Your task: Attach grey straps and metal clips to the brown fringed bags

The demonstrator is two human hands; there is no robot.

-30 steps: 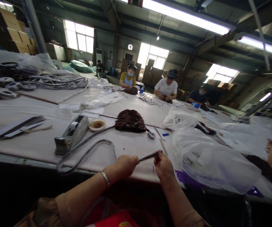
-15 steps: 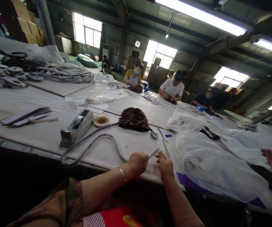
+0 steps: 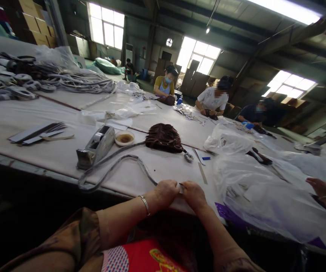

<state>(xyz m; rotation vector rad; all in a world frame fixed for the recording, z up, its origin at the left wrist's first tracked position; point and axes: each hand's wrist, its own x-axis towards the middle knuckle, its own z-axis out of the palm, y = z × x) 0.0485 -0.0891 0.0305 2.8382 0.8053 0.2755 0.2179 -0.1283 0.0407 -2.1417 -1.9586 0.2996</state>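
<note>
My left hand (image 3: 167,192) is closed around a grey, plastic-wrapped bag strap (image 3: 146,170) near its end. My right hand (image 3: 193,194) meets it at the table's front edge, thumb and fingers pinched on the short strap end. Most of that end is hidden between the fingers. From my left hand the strap loops left and back to a dark brown fringed bag (image 3: 163,138), which lies on the table ahead. A wrapped buckle piece (image 3: 188,157) rests at the bag's right side.
Left of the bag stand a tape dispenser (image 3: 96,147) and a small dish (image 3: 124,138) of brown liquid. Flat strips (image 3: 38,134) lie farther left. Clear plastic bags (image 3: 270,189) cover the right side, where another person's hand (image 3: 323,189) reaches in. Co-workers sit across the table.
My right hand has moved in against my left and closed on the strap end, which stuck out between them before. The view has shifted slightly.
</note>
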